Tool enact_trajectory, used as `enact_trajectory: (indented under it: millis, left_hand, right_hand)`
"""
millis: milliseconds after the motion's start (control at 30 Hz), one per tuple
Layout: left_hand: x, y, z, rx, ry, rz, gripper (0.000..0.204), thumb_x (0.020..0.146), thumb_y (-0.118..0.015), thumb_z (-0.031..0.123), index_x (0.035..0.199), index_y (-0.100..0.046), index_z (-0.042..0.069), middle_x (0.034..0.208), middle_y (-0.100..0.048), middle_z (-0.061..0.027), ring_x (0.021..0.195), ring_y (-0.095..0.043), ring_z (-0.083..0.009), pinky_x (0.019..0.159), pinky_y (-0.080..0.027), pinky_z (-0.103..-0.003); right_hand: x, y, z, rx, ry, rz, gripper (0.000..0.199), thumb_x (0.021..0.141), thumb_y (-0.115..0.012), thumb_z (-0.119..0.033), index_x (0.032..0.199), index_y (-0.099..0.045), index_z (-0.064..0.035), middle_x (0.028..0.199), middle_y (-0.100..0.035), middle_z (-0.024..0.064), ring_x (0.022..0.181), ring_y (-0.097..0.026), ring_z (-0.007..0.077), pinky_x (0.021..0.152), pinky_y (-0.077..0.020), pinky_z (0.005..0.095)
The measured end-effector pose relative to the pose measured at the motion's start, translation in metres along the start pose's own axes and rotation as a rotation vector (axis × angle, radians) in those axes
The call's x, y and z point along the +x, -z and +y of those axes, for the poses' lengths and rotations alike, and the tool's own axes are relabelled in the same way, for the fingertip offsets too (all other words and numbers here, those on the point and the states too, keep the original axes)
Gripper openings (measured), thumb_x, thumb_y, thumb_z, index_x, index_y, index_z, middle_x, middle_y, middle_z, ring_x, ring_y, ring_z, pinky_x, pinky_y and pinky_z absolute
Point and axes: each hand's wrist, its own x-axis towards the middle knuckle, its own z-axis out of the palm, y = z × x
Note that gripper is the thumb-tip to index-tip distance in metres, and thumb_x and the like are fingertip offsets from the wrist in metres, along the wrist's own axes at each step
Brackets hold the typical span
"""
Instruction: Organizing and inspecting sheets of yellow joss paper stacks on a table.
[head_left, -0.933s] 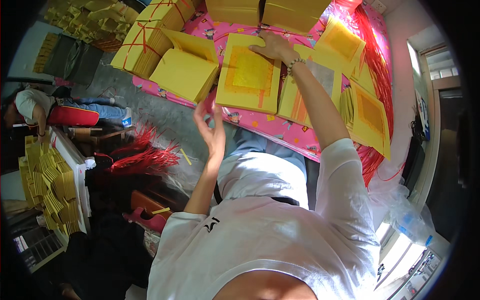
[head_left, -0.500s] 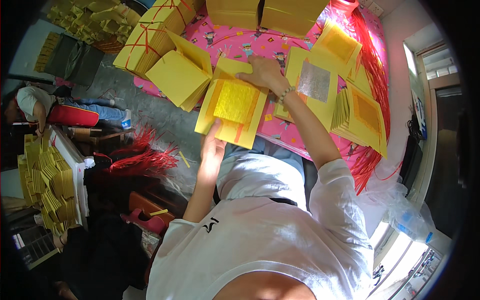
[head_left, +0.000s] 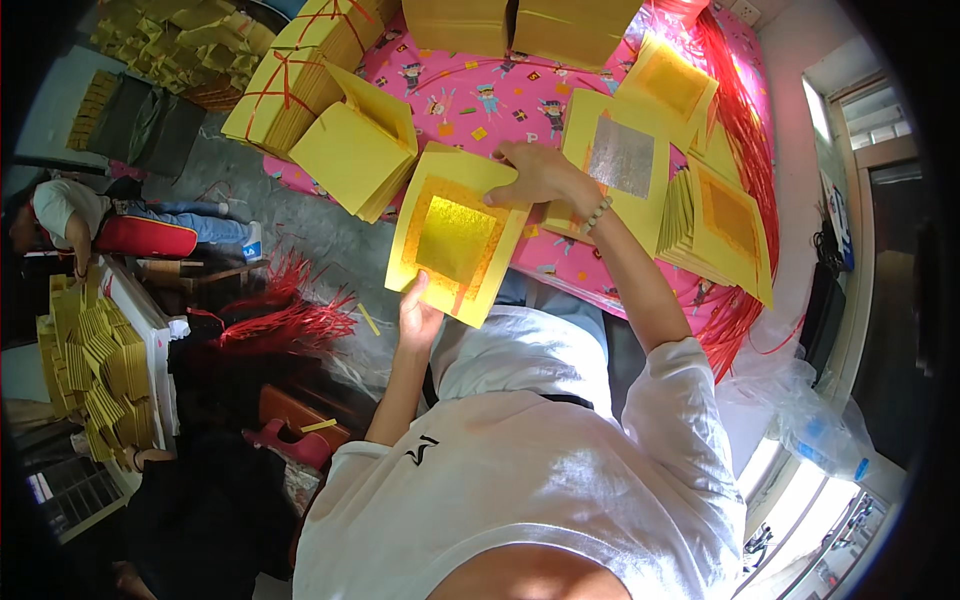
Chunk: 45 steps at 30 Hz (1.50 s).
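Yellow sheets (head_left: 455, 235) pulled nearer — left hand (head_left: 418, 318) half hidden beneath.

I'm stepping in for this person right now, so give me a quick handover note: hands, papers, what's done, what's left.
Left hand: supports the lower edge of the yellow paper stack with the gold foil square on top.
Right hand: grips the stack's upper edge.
The stack is lifted at the near edge of the pink table.
Done: tied bundles lie at the table's far left.
Left: the silver-foil sheet and loose gold-foil stacks on the right remain untied.
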Motion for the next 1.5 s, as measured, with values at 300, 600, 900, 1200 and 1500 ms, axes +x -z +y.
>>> enact_trajectory:
  millis: [300,600,900,1200,1500]
  left_hand:
    - [0.013,0.017,-0.007,-0.082,0.035,-0.12,0.04,0.092,-0.051,0.013,0.131,-0.043,0.006,0.128,-0.052,-0.0072,0.121,-0.047,-0.0225,0.104,-0.033,-0.041]
    - [0.028,0.031,-0.009,-0.157,0.075,-0.143,0.043,0.089,-0.053,0.007,0.132,-0.043,0.006,0.13,-0.051,-0.0083,0.122,-0.045,-0.0247,0.105,-0.032,-0.042]
    - [0.041,0.044,-0.012,-0.175,0.119,-0.168,0.05,0.085,-0.059,0.009,0.132,-0.042,0.004,0.132,-0.049,-0.0092,0.125,-0.042,-0.0255,0.108,-0.028,-0.044]
    - [0.045,0.059,-0.019,-0.238,0.203,-0.214,0.063,0.082,-0.065,0.013,0.137,-0.035,0.002,0.137,-0.043,-0.011,0.128,-0.038,-0.028,0.109,-0.025,-0.047]
    - [0.042,0.065,-0.019,-0.214,0.215,-0.302,0.068,0.08,-0.068,0.016,0.137,-0.034,0.002,0.138,-0.042,-0.0121,0.129,-0.036,-0.0295,0.109,-0.025,-0.049]
  right_hand:
    - [-0.01,0.0,0.003,0.109,0.039,0.118,0.066,0.066,-0.074,-0.041,0.115,-0.055,-0.001,0.112,-0.055,0.0171,0.111,-0.05,0.03,0.091,-0.0421,0.0402]
    - [-0.03,0.007,-0.005,0.753,0.225,0.034,0.033,0.084,-0.064,-0.022,0.109,-0.059,-0.0014,0.101,-0.062,0.0088,0.094,-0.059,0.0174,0.084,-0.0474,0.0306]
    - [-0.035,-0.002,-0.007,0.888,0.225,-0.018,0.037,0.084,-0.067,-0.027,0.11,-0.06,-0.0011,0.104,-0.062,0.008,0.095,-0.058,0.0142,0.083,-0.0471,0.0287]
    - [-0.041,-0.007,-0.022,0.993,0.108,-0.235,0.04,0.082,-0.071,-0.027,0.11,-0.062,0.0,0.093,-0.064,0.0027,0.082,-0.057,0.0066,0.068,-0.0454,0.021]
    - [-0.046,-0.011,-0.02,1.054,0.147,-0.299,0.033,0.086,-0.067,-0.019,0.111,-0.062,0.0015,0.099,-0.064,0.0036,0.092,-0.058,0.0086,0.083,-0.0462,0.0233]
